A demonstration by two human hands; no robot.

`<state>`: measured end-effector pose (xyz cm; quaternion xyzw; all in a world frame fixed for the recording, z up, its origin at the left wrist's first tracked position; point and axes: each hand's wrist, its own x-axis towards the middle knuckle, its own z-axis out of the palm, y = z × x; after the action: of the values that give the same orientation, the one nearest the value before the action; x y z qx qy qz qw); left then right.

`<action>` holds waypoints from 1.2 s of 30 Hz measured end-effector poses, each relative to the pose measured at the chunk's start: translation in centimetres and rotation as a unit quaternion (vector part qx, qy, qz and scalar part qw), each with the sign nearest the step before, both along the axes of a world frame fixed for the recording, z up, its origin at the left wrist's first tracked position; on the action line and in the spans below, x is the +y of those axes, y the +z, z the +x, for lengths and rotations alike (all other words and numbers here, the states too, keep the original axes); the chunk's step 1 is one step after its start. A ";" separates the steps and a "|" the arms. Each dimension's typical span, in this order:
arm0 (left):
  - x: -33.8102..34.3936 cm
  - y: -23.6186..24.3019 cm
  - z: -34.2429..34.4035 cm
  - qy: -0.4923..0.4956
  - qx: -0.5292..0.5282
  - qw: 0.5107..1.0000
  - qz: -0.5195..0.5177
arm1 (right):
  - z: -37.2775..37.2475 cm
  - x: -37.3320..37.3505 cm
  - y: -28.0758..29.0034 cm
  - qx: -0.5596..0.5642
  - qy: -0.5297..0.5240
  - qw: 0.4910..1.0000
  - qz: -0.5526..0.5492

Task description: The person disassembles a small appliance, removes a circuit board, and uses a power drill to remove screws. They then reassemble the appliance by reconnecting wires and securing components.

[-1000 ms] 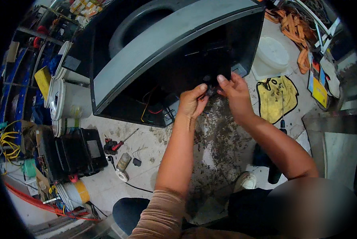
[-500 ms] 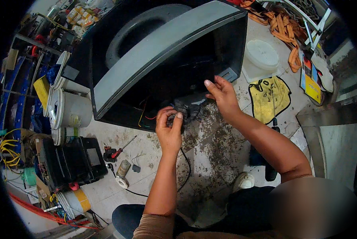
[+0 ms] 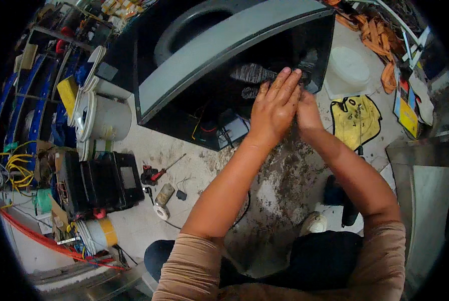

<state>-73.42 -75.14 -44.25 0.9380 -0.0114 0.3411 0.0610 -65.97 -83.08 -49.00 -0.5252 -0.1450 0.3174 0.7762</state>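
Both hands are together at the lower front opening of the black casing (image 3: 229, 39), the one with the curved grey panel.

Left hand (image 3: 276, 111): back toward me, fingers nearly straight and laid close together, tips pointing up and to the right. The palm is turned away, so I cannot tell whether I am pinching anything under it.

Right hand (image 3: 309, 111): just beside the left and partly behind it; the wrist and one side show, the fingers are mostly covered. Degree of closure: cannot tell. The hands appear to meet, but the contact itself is hidden.

Grey knitted cloth (image 3: 253, 73), finger-shaped and glove-like, lies just left of my left fingertips, against the dark interior; a similar grey patch (image 3: 308, 61) shows to their right. Blurred; whether either is in my grip cannot be read.

Left of the hands, thin wires (image 3: 197, 128) hang at the casing's lower edge. On the floor: red-handled screwdriver (image 3: 158, 175) to the left, yellow cloth (image 3: 352, 120) near my right forearm.
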 end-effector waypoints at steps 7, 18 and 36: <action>1.8 -2.9 -9.2 0.123 0.056 0.983 -0.120 | 2.9 0.1 3.0 -0.030 -0.020 0.999 -0.004; 7.9 -3.5 -5.2 0.337 0.120 0.934 -0.020 | 3.7 0.4 6.3 -0.102 -0.091 0.990 -0.020; 9.9 3.7 -10.0 0.190 0.282 0.847 0.408 | 2.2 -0.7 5.6 -0.173 -0.101 0.980 0.011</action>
<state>-83.44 -65.19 -40.55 0.9180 0.0469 0.0316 -0.3924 -63.81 -83.81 -43.39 -0.5754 -0.2265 0.1399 0.7733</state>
